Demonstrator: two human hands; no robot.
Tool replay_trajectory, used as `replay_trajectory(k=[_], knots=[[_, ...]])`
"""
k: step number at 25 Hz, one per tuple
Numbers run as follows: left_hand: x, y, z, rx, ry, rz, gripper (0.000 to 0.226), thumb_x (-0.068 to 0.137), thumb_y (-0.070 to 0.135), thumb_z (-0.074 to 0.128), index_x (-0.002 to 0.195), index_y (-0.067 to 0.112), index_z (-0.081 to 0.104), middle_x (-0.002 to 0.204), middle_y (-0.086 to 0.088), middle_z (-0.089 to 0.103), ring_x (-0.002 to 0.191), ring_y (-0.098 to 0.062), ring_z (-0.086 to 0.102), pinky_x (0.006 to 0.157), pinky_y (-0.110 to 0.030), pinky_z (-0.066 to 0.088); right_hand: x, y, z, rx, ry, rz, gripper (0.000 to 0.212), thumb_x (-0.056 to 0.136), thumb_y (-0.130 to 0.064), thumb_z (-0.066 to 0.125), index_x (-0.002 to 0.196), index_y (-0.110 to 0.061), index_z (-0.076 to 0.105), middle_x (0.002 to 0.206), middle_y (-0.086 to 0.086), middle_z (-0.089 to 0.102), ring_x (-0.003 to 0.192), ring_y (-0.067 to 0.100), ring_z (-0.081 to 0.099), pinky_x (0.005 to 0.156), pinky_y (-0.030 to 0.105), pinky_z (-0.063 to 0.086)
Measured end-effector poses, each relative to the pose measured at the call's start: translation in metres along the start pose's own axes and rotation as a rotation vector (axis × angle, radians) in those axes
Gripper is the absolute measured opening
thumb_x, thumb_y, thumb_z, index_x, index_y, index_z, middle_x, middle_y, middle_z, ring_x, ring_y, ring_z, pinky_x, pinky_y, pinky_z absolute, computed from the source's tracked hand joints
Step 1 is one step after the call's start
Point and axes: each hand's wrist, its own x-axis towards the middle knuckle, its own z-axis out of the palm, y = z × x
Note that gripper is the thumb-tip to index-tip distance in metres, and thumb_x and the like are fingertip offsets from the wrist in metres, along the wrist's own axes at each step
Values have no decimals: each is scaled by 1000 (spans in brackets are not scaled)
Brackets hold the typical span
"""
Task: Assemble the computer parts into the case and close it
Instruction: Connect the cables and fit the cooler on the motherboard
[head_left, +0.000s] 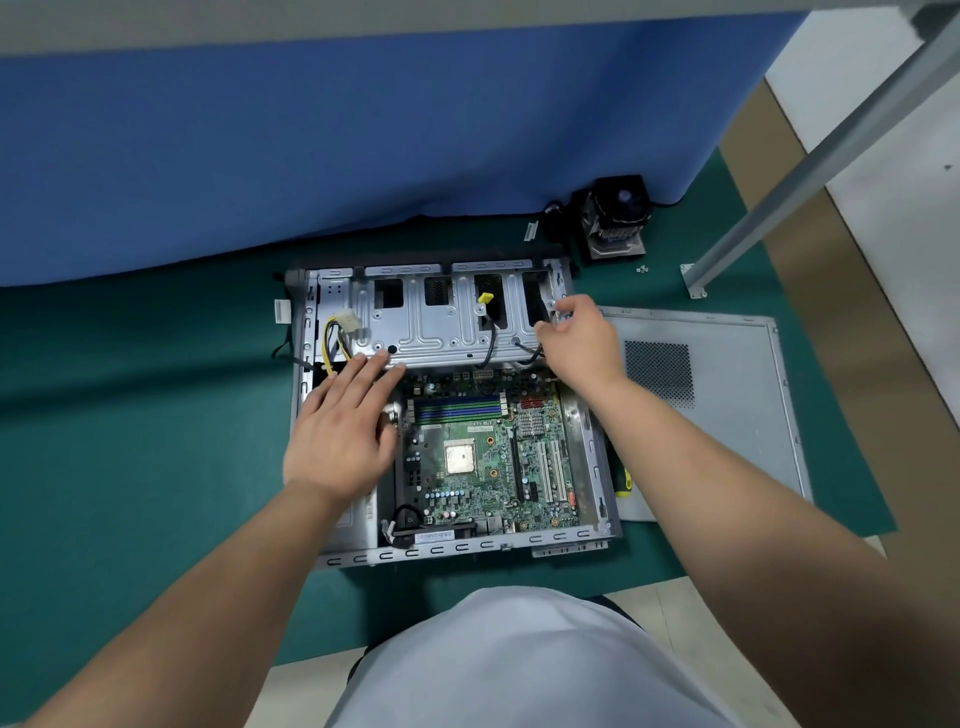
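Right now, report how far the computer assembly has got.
Done: the motherboard sits in the open case. In hand: the left hand lies flat on the drive cage edge while the right hand works at its right end. Left: the CPU cooler and side panel lie outside on the mat.

Person seen from above, wearing a pale grey-white top that is filling the lower middle of the view (its fabric is showing soft folds and no print). Both forearms are showing bare from elbow to wrist, no sleeve reaching them. Left hand (340, 434) and right hand (582, 338) are wearing no gloves, rings, or watch.
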Motion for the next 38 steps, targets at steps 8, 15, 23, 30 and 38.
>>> replay_trajectory(k=[8, 15, 23, 30, 38], knots=[[14, 24, -10, -310, 42, -134, 47, 95, 36, 50, 141, 31, 54, 152, 9, 47, 147, -16, 31, 119, -42, 17, -10, 6, -5, 205, -169, 22, 9, 99, -19, 57, 100, -24, 64, 80, -4, 76, 74, 19, 67, 71, 39, 55], [66, 134, -52, -1098, -233, -282, 44, 103, 41, 52, 144, 25, 53, 136, 10, 62, 120, -10, 59, 103, -32, 45, -58, 28, 2, 178, -295, -119, 7, 98, -30, 62, 94, -28, 68, 84, -11, 75, 76, 12, 72, 72, 31, 59], [73, 145, -59, -1457, -293, -514, 14, 104, 17, 57, 106, 11, 70, 72, 1, 67, 65, -15, 61, 83, -42, 61, -83, 43, 7, -51, -345, -240, 16, 101, -30, 59, 109, -28, 73, 97, -8, 71, 79, 4, 65, 69, 21, 49], [36, 129, -36, -1131, -342, -298, 10, 99, 22, 62, 95, 28, 70, 75, 6, 71, 52, -12, 50, 49, -24, 40, -73, 30, -22, 368, -242, -134, 14, 97, -24, 68, 109, -30, 73, 90, -5, 76, 82, 7, 73, 80, 27, 59], [8, 131, -8, -771, -227, -87, 8, 94, 36, 70, 101, 34, 73, 95, 19, 72, 82, -4, 65, 75, -27, 53, -66, 46, -20, -175, -264, -324, 12, 95, -42, 66, 96, -30, 67, 89, -17, 65, 77, -5, 61, 71, 22, 46]])
